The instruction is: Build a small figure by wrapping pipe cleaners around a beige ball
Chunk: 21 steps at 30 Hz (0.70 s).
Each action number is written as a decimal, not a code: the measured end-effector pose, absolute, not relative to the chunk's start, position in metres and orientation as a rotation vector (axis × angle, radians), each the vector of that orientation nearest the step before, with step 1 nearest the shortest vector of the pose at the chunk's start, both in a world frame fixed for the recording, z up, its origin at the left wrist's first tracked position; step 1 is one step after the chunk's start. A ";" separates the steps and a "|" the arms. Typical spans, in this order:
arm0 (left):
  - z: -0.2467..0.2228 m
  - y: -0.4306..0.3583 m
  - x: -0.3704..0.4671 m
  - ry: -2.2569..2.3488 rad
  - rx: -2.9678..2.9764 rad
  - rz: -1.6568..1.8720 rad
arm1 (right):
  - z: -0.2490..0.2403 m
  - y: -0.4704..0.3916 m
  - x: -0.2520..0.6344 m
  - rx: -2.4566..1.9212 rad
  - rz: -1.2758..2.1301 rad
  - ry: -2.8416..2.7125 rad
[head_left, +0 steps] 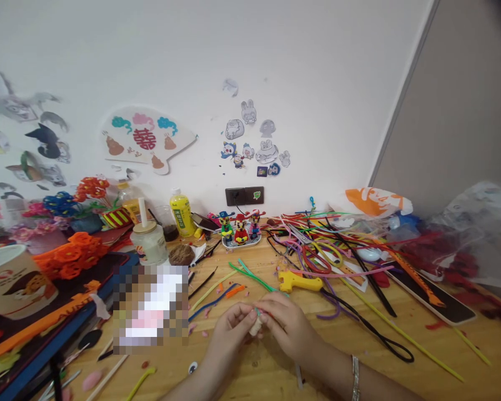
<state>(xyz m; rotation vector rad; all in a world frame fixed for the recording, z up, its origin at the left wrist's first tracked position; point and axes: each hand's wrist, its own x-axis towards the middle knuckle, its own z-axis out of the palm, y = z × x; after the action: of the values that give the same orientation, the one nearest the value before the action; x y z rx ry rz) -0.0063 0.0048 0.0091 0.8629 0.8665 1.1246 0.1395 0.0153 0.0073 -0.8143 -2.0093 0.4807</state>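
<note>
My left hand (232, 329) and my right hand (290, 326) meet low in the middle of the head view, fingertips pinched together. Between them is a small cream-coloured piece (256, 326) with a bit of green at its top; its exact kind is too small to make out. Green pipe cleaners (254, 277) lie just beyond the fingers and run toward my right hand, where their ends are hidden. A yellow glue gun (299, 282) with a black cord rests close to my right hand. Blue and orange pipe cleaner pieces (234, 291) lie beyond my left hand.
Three small figures (241, 229) stand on a tray by the wall. Many coloured pipe cleaners (317, 245) and scissors (298, 233) crowd the right. Leftward are a glass jar (149, 245), a yellow bottle (182, 214), a paper cup (19, 281) and pipe cleaner flowers (70, 256).
</note>
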 end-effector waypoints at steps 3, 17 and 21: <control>0.010 0.004 -0.007 0.845 0.846 1.132 | 0.008 0.015 0.139 -0.797 0.455 -2.010; 0.012 0.007 -0.013 0.636 0.829 1.002 | 0.012 0.018 0.147 -0.774 0.464 -2.053; 0.016 0.008 -0.012 0.655 0.750 0.992 | 0.018 0.029 0.159 -0.810 0.328 -2.075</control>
<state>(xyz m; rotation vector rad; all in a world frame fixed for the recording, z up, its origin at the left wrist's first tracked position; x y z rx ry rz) -0.0121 0.0079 0.0161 0.7503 0.6552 0.9924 0.1585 0.0294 0.0179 -0.8104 -2.0745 0.3277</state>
